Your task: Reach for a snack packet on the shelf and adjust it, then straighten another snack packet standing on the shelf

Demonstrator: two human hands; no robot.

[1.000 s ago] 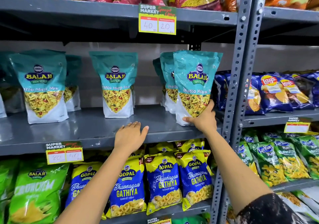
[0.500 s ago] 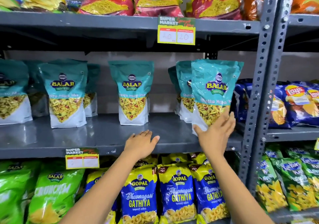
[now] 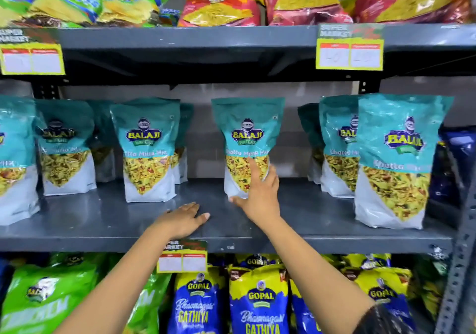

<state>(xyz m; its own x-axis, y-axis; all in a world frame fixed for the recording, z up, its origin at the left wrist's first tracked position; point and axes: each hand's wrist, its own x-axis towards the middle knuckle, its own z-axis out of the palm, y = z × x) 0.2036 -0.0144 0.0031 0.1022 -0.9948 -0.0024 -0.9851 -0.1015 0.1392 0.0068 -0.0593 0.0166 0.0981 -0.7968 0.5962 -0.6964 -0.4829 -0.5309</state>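
Several teal Balaji snack pouches stand upright on a grey metal shelf (image 3: 98, 220). My right hand (image 3: 260, 194) reaches up to the middle pouch (image 3: 247, 130). Its straight fingers lie against the pouch's lower front and the thumb is spread by the pouch's bottom left corner. My left hand (image 3: 183, 219) rests flat, palm down, on the bare shelf near its front edge, a little left of that pouch. The front pouch at the right (image 3: 396, 158) stands alone, apart from both hands.
More teal pouches (image 3: 146, 151) stand to the left. Blue-and-yellow Gopal bags (image 3: 257, 300) and green bags (image 3: 49, 297) fill the shelf below. Red and yellow bags (image 3: 221, 9) lie on the shelf above. Price tags (image 3: 349, 50) hang on the shelf edges. A steel upright (image 3: 461, 256) stands at the right.
My right hand has left the rightmost front pouch and moved left to the middle pouch. The view has shifted left. My left hand stays flat on the shelf.
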